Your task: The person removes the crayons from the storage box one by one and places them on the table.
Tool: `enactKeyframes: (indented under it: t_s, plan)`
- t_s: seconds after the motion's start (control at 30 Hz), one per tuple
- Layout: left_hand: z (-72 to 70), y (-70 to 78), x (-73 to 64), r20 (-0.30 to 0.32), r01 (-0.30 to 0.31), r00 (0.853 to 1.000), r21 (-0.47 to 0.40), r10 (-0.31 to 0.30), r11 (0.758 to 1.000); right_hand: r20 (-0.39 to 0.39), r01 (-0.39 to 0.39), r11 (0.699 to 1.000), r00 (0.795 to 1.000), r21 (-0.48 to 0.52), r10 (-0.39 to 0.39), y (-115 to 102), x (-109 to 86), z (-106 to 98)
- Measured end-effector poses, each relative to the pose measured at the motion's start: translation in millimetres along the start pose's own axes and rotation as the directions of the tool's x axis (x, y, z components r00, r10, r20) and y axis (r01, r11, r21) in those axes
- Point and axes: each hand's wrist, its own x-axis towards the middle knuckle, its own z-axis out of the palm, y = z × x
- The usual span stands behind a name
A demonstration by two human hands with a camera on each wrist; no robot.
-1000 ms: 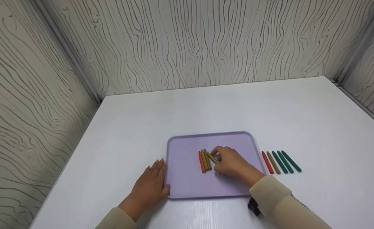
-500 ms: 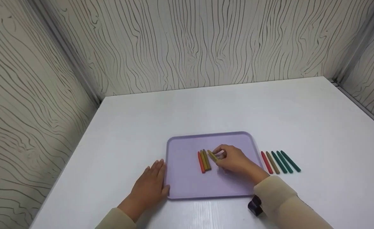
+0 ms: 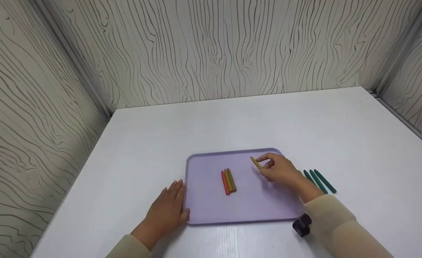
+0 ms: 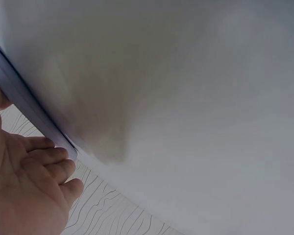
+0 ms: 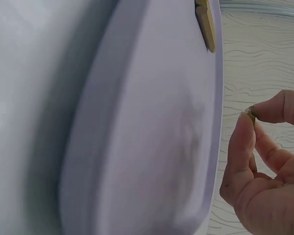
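In the head view my right hand [image 3: 280, 171] pinches an olive-yellow crayon [image 3: 256, 163] between thumb and fingertips, raised over the right part of a lavender tray [image 3: 211, 215]. The right wrist view shows only a small end of that crayon [image 5: 252, 117] between the fingers. On the tray lie a red crayon [image 3: 225, 182] and two olive-brown crayons [image 3: 232, 180], side by side. My left hand [image 3: 167, 207] lies at the tray's left edge with fingers extended; the left wrist view shows its fingertips [image 4: 61, 169] against the rim.
Several green crayons [image 3: 325, 181] lie on the white table [image 3: 232, 122] right of the tray, partly hidden by my right forearm. A black object [image 3: 301, 225] shows beneath the right sleeve. Patterned walls [image 3: 211, 50] stand behind and at both sides.
My right hand has lifted the olive-yellow crayon away from the row on the tray and moved it right and farther back. The left hand stays at the tray edge.
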Motion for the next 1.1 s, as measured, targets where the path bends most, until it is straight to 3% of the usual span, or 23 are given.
enactKeyframes:
  t_s: [0.33,0.53,1.1]
  plan:
    - [0.2,-0.7,-0.1,-0.016,0.001,1.0,-0.018,-0.001,1.0,-0.038,-0.038,0.999,0.999,0.012,0.038,22,-11.9,-37]
    - [1.8,-1.5,0.2,-0.017,0.0,1.0,-0.009,0.0,1.0,-0.055,-0.031,0.999,0.998,-0.043,0.029,33,-20.0,-56]
    - [-0.4,-0.4,-1.4,-0.002,0.004,1.0,-0.015,-0.004,1.0,-0.109,-0.13,0.991,0.986,-0.043,0.124,70,-42.2,-95]
